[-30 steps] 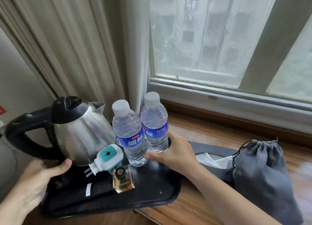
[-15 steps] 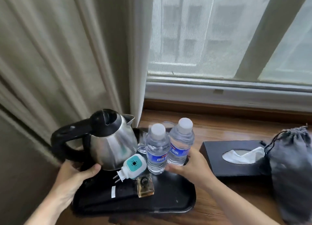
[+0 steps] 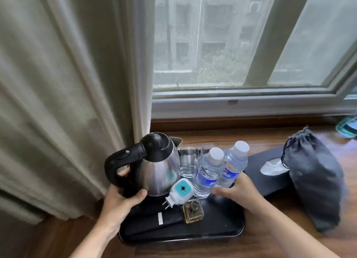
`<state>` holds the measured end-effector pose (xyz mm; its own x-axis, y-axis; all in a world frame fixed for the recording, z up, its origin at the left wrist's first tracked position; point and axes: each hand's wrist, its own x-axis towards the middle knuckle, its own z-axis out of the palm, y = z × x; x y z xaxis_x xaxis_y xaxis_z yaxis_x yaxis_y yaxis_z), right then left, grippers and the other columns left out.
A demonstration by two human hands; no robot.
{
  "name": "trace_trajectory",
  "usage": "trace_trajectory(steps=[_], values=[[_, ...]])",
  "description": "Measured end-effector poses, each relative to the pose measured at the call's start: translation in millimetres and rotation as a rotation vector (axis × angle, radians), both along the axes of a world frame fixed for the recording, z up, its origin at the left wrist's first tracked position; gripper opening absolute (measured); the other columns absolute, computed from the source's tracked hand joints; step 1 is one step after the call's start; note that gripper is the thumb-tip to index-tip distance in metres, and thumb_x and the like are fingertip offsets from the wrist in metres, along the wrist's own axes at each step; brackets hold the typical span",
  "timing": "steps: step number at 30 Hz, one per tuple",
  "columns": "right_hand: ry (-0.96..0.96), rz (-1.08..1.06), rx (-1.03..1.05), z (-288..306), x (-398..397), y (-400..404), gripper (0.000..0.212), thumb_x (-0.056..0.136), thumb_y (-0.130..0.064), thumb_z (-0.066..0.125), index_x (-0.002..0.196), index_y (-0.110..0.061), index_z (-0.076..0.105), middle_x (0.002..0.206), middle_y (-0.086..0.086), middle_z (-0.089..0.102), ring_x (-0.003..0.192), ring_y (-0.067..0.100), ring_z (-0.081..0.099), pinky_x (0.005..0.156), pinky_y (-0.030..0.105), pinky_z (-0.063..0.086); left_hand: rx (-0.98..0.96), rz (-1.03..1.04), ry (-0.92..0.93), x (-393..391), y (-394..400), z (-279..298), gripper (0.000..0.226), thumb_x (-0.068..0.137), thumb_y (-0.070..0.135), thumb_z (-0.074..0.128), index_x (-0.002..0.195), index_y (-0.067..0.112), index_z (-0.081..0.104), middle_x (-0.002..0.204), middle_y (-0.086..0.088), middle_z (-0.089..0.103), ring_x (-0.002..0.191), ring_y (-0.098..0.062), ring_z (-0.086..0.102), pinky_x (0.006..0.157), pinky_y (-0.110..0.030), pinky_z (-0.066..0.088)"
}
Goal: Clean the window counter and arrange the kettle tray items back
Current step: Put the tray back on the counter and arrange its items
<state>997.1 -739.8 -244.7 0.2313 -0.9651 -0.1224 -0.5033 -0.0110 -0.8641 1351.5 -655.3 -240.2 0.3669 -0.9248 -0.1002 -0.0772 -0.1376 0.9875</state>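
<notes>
Tray (image 3: pixel 218 231) and load now sit lower and smaller in the frame than a second ago, the window filling the upper right (the head has drawn back or risen, so whether the tray itself shifted cannot be told). It lies at lower centre on the wooden counter (image 3: pixel 255 137), hard by the curtain (image 3: pixel 77 83). The left hand (image 3: pixel 119 201) grips the tray's left end, thumb by the kettle (image 3: pixel 158 170) base; the right hand (image 3: pixel 239 190) clasps its right end, fingers curled beside two water bottles (image 3: pixel 207 175). Glasses (image 3: pixel 188 164), a plug-in device (image 3: pixel 181 190) and a small bottle (image 3: pixel 193 212) ride along. I judge the tray is being settled into place. Touching its right end, the tissue box (image 3: pixel 270 172) and a grey pouch (image 3: pixel 316 180) block any slide that way.
</notes>
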Motion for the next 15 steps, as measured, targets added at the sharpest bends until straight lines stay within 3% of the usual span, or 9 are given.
trace_trajectory(steps=[3,7,15], values=[[0.014,-0.017,0.010,-1,-22,-12,0.066,0.057,-0.056,0.097,0.113,-0.030,0.073,0.112,-0.018,0.076,0.107,0.005,0.071,0.097,0.049,0.056,0.024,0.001,0.012,-19,-14,-8,0.058,0.071,-0.008,0.087,0.121,0.013,0.069,0.106,-0.004,0.079,0.102,-0.019,0.073,0.082,-0.021,0.057],[0.018,-0.022,0.014,-5,-54,-32,0.070,0.054,-0.059,0.098,0.113,-0.029,0.073,0.111,-0.016,0.076,0.107,0.007,0.071,0.097,0.050,0.055,0.042,0.015,0.033,-47,-35,-13,0.054,0.070,-0.007,0.089,0.115,0.017,0.071,0.104,-0.001,0.080,0.100,-0.017,0.075,0.091,-0.033,0.054],[-0.036,0.000,0.001,-3,-67,-70,0.064,0.059,-0.047,0.098,0.113,-0.026,0.074,0.112,-0.014,0.076,0.107,0.007,0.071,0.098,0.050,0.056,0.045,-0.012,0.018,-62,-82,-15,0.051,0.072,-0.004,0.089,0.116,0.015,0.072,0.105,0.000,0.080,0.102,-0.016,0.074,0.084,-0.021,0.055]])
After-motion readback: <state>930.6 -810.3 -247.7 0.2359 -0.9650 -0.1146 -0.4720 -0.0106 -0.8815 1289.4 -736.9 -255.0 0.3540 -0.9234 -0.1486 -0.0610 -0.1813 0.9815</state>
